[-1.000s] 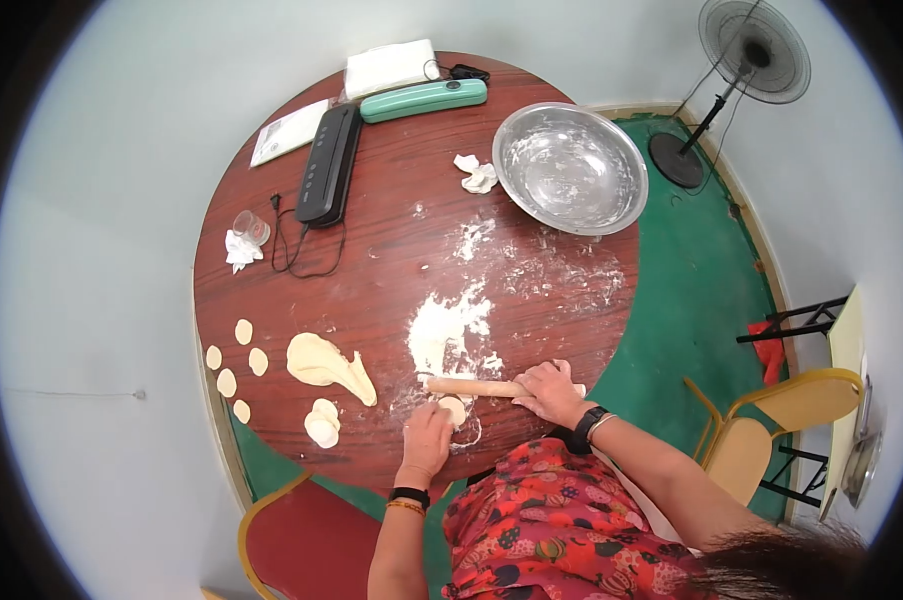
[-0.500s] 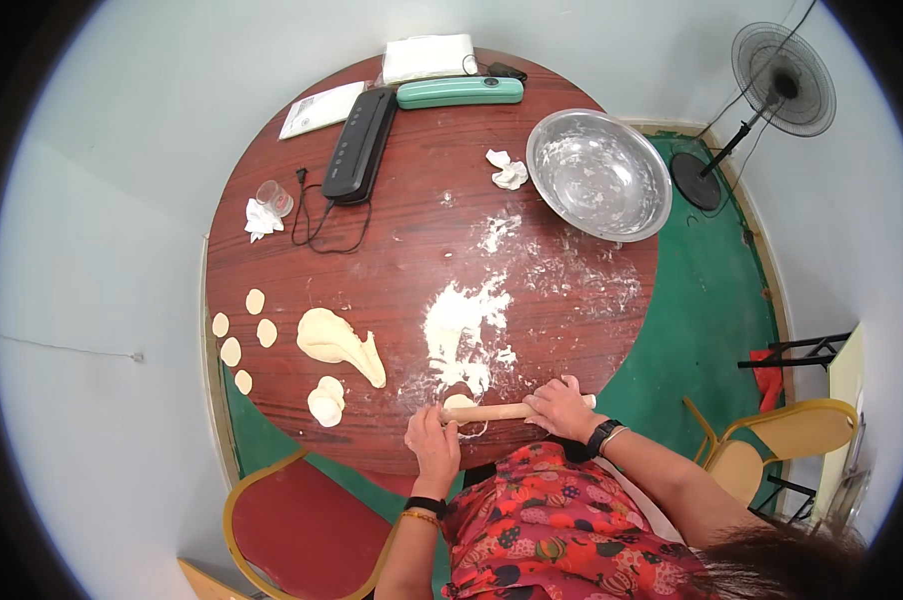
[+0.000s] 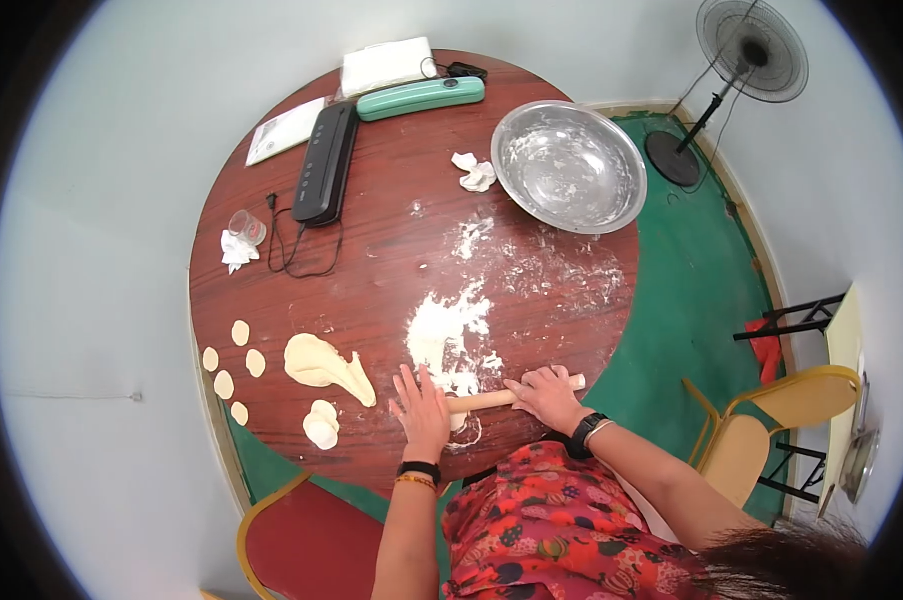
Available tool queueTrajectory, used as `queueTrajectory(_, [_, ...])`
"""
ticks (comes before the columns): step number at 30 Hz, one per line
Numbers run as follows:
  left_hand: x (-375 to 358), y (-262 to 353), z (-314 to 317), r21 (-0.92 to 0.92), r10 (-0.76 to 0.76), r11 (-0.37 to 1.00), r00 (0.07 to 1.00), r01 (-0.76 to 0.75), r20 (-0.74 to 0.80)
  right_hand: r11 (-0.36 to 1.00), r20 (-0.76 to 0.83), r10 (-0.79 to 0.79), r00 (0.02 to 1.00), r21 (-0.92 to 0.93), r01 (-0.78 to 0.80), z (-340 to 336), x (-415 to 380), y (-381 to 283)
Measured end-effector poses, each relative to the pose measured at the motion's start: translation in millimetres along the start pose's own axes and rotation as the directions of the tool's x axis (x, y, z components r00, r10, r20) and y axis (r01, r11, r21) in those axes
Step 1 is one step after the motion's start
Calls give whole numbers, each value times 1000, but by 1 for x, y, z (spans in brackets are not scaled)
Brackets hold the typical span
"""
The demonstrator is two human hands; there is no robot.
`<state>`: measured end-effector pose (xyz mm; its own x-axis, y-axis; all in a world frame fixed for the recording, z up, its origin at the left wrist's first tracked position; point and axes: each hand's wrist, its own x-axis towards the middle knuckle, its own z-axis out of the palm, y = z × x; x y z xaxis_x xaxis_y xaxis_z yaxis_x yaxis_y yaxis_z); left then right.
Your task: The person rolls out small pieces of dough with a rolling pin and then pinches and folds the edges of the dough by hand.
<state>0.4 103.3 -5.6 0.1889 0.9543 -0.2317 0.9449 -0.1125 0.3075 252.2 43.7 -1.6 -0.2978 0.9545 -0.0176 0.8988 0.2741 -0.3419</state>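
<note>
A wooden rolling pin [image 3: 492, 400] lies slantwise near the table's front edge, over a small dough round [image 3: 459, 422] that it partly hides. My left hand [image 3: 422, 412] is at the pin's left end, palm down, its fingers stretched forward and spread; the pin's tip is hidden beneath it. Over the pin's right part my right hand [image 3: 547, 396] is closed, with the pin's end sticking out beyond it. Loose white flour [image 3: 447, 330] covers the tabletop just past the pin. To the left lie a large dough lump [image 3: 322, 362] and a small pile of dough rounds [image 3: 322, 425].
Several dough pieces [image 3: 224, 384] lie at the table's left edge. Farther back are a black vacuum sealer [image 3: 326, 165] with its cord, a green case [image 3: 422, 98], a clear cup [image 3: 248, 228], crumpled tissue [image 3: 477, 175] and a floury metal basin [image 3: 572, 170]. Chairs [image 3: 307, 545] stand nearby.
My hands and the rolling pin have pushed forward over the dough round. The left fingers have gone from curled to stretched out. The view has shifted slightly, moving the table leftward.
</note>
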Motion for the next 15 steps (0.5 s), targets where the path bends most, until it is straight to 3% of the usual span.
queueTrajectory(5, [39, 9, -12, 37, -63, 997, 995, 61, 71, 999, -32, 51, 998, 8, -51, 3, 15, -1])
queueTrajectory(9, [38, 12, -15, -17, -111, 994, 993, 111, -46, 999, -73, 21, 997, 48, -18, 7, 18, 5])
queueTrajectory(12, [7, -10, -8, -196, -12, 980, 960, -45, -281, 995, -79, 41, 996, 95, -33, 2, 16, 6])
queueTrajectory(13, [-5, -23, 2, -187, 100, 966, 925, -178, -368, 992, -92, 53, 994, 118, -42, 0, 15, 5])
queueTrajectory(15, [-25, -29, 1, -215, 215, 937, 940, -274, -263, 990, -98, 60, 993, 130, -47, -1, 13, 7])
